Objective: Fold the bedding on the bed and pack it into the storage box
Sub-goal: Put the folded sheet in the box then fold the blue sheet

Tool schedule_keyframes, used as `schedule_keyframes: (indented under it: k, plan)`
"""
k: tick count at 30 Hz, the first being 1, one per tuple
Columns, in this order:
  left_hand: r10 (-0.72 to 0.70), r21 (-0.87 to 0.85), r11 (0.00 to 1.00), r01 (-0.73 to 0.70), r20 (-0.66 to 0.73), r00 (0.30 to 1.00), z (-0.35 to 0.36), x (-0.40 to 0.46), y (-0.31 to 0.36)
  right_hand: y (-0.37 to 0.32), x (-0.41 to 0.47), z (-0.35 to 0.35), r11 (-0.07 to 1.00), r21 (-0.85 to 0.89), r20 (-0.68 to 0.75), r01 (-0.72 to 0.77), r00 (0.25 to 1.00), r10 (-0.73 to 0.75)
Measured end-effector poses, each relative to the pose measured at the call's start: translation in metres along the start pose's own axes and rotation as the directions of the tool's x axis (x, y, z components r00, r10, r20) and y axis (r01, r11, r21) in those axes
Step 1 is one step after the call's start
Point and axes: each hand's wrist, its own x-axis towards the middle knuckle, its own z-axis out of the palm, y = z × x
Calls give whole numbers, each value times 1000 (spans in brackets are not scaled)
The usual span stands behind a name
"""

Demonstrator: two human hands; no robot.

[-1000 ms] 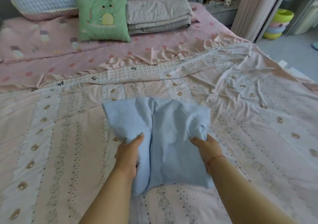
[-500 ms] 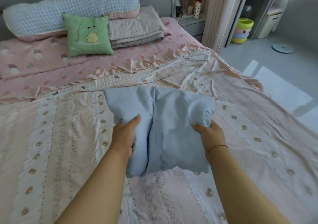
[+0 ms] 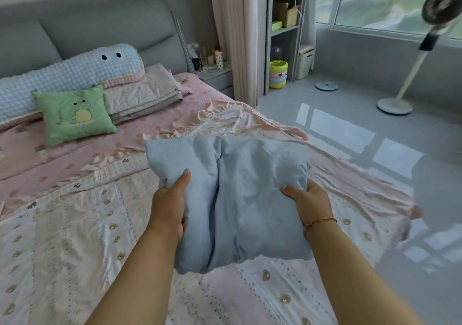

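Now that the folded blue bedding [image 3: 250, 199] has come up off the quilt [image 3: 75, 237], left hand [image 3: 170, 209] and right hand [image 3: 308, 204] grip its sides in mid-air. Looks ready for packing, though no storage box is showing.

This is a bedroom in a home. A bed [image 3: 75, 224] with a padded grey headboard [image 3: 105, 29] fills most of it, with a green cartoon cushion [image 3: 75, 114] and a long blue bolster [image 3: 70, 74] at its head edge. A standing fan [image 3: 412, 57], a shelf unit [image 3: 285, 24] and a window [image 3: 390, 2] stand beyond its far corner.
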Motion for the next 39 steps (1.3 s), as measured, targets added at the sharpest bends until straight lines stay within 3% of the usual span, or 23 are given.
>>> schedule_keyframes:
  k: [8,16,26,39]
  plan:
    - [-28,79,997,5,302,953,57,-38,9,-4,-67,-82,990,122,-288,65,957,-27]
    - [-60,157,987,-38,577,814,135,-113,2,11,-152,-173,966,227,-567,122,823,30]
    - [-205,306,945,-116,830,518,259,-246,-38,33,-263,-305,938,277,-852,210,505,138]
    - [-386,411,891,-196,910,154,402,-469,-136,112,-377,-487,916,316,-948,246,109,297]
